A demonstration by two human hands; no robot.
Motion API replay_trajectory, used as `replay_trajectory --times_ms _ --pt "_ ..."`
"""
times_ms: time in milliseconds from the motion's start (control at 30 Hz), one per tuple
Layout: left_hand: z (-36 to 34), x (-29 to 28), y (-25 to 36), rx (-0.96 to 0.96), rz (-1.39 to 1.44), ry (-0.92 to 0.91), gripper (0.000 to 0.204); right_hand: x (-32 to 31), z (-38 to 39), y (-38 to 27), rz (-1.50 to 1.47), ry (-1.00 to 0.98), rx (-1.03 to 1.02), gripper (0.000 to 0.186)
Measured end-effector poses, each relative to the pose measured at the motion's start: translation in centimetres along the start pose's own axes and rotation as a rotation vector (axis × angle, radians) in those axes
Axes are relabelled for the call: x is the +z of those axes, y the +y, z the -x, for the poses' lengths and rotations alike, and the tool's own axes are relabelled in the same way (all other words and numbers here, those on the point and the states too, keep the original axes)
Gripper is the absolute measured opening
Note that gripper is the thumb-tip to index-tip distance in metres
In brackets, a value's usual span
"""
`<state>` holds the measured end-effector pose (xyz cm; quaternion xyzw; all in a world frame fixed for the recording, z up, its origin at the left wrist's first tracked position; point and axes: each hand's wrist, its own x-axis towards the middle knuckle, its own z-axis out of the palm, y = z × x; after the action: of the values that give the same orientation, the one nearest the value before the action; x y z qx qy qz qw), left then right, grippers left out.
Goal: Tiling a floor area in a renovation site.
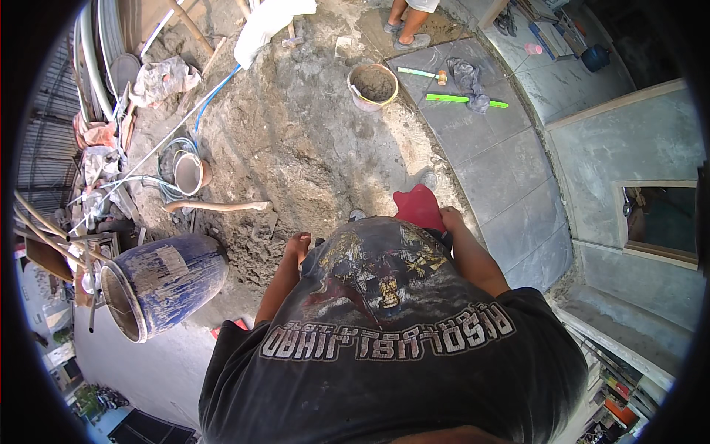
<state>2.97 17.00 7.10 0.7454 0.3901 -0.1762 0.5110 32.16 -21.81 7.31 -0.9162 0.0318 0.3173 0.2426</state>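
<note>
My left hand [299,245] hangs beside my body with its fingers curled, and nothing shows in it. To its left lies a hoe with a curved wooden handle [218,206], its blade [264,224] on the muddy ground. My right hand [450,219] is closed at the edge of a red piece of cloth or soft plastic [419,208], which sticks out in front of my body. My fingertips there are partly hidden. Ahead stands a bucket of wet mortar [373,87]. On the grey tiles [510,177] lie a mallet [423,74], a bright green level [467,100] and a crumpled dark plastic bag [466,74].
A blue drum [166,285] lies tipped at left, near a small bucket [191,174] and a hose [166,181]. Pipes and sacks [164,81] clutter the far left. Another person's legs [407,28] stand at the far edge. A grey wall [629,140] borders the tiles at right.
</note>
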Motion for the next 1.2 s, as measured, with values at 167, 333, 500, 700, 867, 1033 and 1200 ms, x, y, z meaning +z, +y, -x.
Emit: replay_trajectory --times_ms 167,333,500,700,867,1033,1200 --pt "-0.1 0.1 -0.8 0.071 -0.059 0.034 0.025 0.2 -0.4 0.3 0.039 0.018 -0.024 0.032" --pt "0.2 0.0 0.0 0.027 0.012 0.025 0.025 0.0 0.1 -0.2 0.027 0.016 -0.006 0.032" --pt "-0.6 0.1 -1.6 -0.034 0.118 0.022 0.027 -0.4 0.5 -0.9 0.032 0.0 0.008 0.033" --pt "-0.7 -0.2 -0.4 -0.073 0.143 0.02 0.026 -0.5 0.2 -0.4 0.068 -0.025 -0.01 0.035" --pt "-0.1 -0.2 0.4 -0.133 0.265 0.026 0.025 0.0 -0.4 0.3 0.078 -0.05 -0.02 0.038" --pt "-0.3 0.1 -1.4 -0.064 0.136 0.042 0.024 -0.8 1.2 -1.5 -0.015 -0.034 0.01 0.035" --pt "-0.5 0.3 -1.7 0.053 -0.077 0.06 0.024 -1.1 1.4 -1.6 0.008 -0.022 0.006 0.036"
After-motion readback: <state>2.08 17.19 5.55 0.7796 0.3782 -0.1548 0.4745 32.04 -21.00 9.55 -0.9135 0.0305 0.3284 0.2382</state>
